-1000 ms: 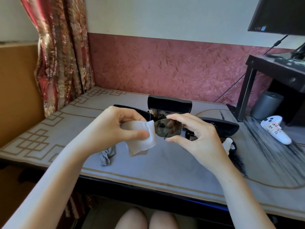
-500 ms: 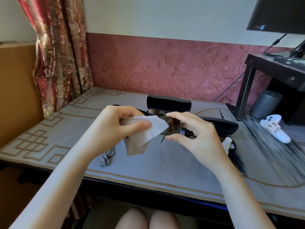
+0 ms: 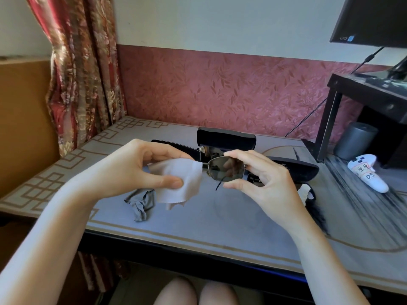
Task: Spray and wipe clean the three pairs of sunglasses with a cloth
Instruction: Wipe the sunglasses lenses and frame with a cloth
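Left hand (image 3: 141, 170) pinching cloth (image 3: 178, 183), right hand (image 3: 259, 179) pinching sunglasses (image 3: 226, 169).

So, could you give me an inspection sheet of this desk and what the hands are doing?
Surface: patterned table mat, mostly grey.
Job's things: sunglasses held above the mat; white cloth covering their end nearest the left hand; no spray bottle seen.
Clutter: open black glasses case; another black case at the right; crumpled grey cloth; white controller; grey cylinder.
Hands: left hand pinches the white cloth; right hand pinches the sunglasses by one lens rim.
Cables: thin black cable running up towards the monitor.
Surroundings: floral curtain, red wallpaper, black stand.
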